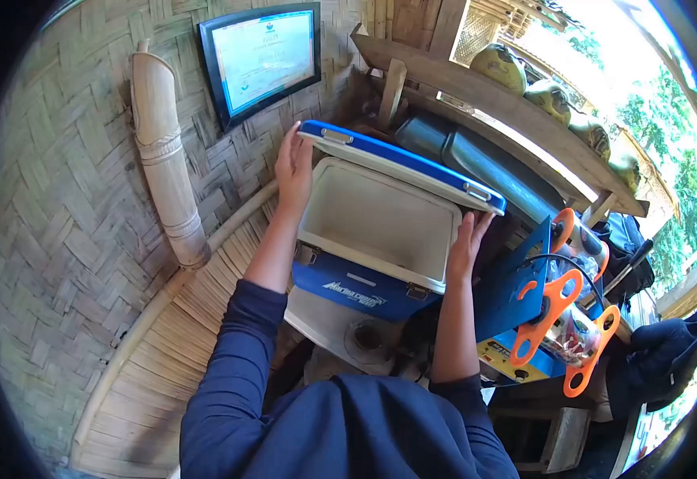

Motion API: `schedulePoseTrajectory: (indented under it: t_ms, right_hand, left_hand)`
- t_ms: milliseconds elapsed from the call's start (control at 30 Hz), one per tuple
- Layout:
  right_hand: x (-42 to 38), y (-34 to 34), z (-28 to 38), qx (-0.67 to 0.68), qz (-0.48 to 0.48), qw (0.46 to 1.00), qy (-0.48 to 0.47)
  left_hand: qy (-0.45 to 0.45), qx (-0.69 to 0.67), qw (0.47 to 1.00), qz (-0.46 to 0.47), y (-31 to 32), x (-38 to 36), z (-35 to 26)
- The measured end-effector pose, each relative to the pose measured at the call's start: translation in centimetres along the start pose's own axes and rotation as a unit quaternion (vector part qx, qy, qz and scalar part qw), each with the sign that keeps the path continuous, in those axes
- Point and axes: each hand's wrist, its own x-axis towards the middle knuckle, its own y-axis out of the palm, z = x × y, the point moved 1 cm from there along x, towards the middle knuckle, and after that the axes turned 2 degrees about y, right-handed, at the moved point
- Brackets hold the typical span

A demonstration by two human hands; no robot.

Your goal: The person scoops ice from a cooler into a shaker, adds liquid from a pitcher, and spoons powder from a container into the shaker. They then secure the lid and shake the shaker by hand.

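Observation:
A blue cooler box [340, 289] with a white inner lining stands in front of me, its top uncovered. Its blue and white lid [400, 156] is tilted up along the far side of the box. My left hand [293, 169] is at the lid's left end, with the fingers around its edge. At the opposite end, my right hand [467, 243] holds the lid's right corner from below. Part of the fingers on both hands is hidden behind the lid. Metal latches show on the lid and on the box front.
Woven wall with a framed certificate [265, 60] and a carved bamboo tube [164, 160] on the left. Green coconuts [500, 69] sit on a wooden ledge. A blue machine with orange parts [552, 311] stands close on the right. A white surface [320, 318] lies below the cooler.

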Motion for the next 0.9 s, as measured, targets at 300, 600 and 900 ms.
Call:
schedulePoseTrajectory:
  t_ms: [300, 600, 900]
  right_hand:
    - [3.3, 2.3, -4.3, -0.534, 0.065, 0.842, 0.050]
    - [8.8, 9.3, -9.9, -0.625, 0.487, 0.577, 0.197]
    - [2.6, 2.2, -22.7, -0.691, 0.616, 0.182, 0.331]
  left_hand:
    - [-0.095, -0.092, 0.991, 0.027, 5.0, 6.8, 9.2]
    - [-0.041, -0.021, 0.999, -0.012, 5.6, 6.0, 13.7]
    - [-0.061, -0.020, 0.998, -0.018, 4.7, 6.1, 16.5]
